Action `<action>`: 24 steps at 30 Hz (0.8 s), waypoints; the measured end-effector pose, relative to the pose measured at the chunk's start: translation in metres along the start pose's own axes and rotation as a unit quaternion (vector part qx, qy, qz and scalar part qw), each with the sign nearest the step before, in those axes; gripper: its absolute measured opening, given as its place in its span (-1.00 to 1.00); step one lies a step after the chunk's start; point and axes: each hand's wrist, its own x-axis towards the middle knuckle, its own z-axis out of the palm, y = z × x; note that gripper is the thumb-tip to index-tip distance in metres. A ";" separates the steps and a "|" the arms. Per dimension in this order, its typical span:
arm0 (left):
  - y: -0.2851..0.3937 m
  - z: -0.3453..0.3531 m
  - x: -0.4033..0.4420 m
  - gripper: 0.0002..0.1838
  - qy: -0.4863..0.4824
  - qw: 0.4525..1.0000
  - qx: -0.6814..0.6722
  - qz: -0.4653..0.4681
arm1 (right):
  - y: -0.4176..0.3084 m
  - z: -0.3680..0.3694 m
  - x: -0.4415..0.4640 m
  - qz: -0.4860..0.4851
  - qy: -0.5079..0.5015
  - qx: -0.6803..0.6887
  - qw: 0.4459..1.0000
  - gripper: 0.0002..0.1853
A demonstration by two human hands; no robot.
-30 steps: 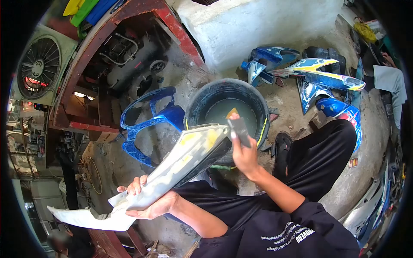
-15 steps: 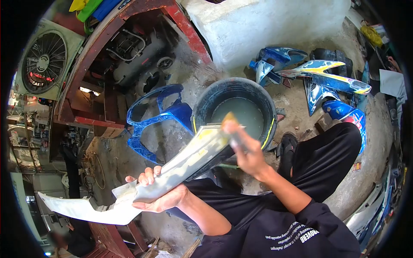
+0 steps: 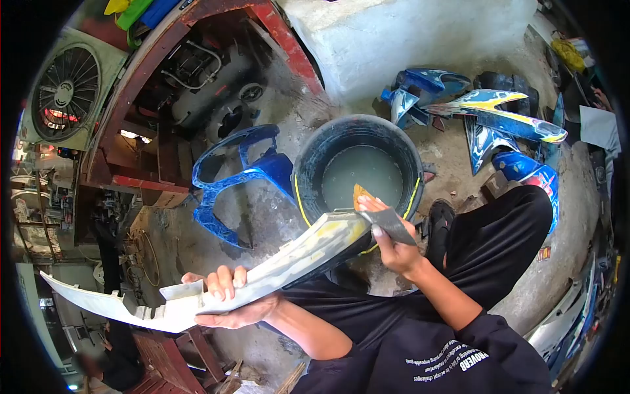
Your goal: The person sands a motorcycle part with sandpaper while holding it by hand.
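L hand (image 3: 252,310): clamped on panel (image 3: 308,256), prob. for steadiness
R hand (image 3: 399,256): pinching gray sheet (image 3: 392,226)
Bucket (image 3: 310,157): past R hand (handy)

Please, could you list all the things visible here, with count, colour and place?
Panel: one, whitish with yellow patches, centre
Sheet: count unclear, grey and orange-brown, at panel's right end
Bucket: one, dark, beyond panel
Liquid: cloudy grey, in bucket
Frame: one, blue, left of bucket
Parts: several, mostly blue, upper right
Fan: one, greyish, upper left
Wall: whitish, top
Clutter: uncounted, mixed, edges
Clothes: black, lower right
Left hand: one, bare, gripping panel
Right hand: one, bare, holding sheet
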 end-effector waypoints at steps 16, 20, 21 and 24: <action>-0.020 0.010 -0.006 -0.26 -0.009 0.999 -0.001 -0.035 | -0.008 0.004 0.004 -0.076 -0.064 -0.095 0.990 -0.39; -0.022 0.013 -0.004 -0.26 0.002 0.999 0.031 -0.034 | -0.028 0.021 0.028 -0.129 -0.112 -0.102 0.980 -0.36; -0.020 0.013 -0.002 -0.25 0.011 0.999 0.038 -0.025 | -0.017 0.019 0.022 -0.112 -0.098 -0.094 0.984 -0.37; -0.012 0.006 0.001 -0.23 0.018 0.999 0.034 -0.009 | 0.022 0.005 -0.009 -0.072 -0.069 -0.082 0.992 -0.39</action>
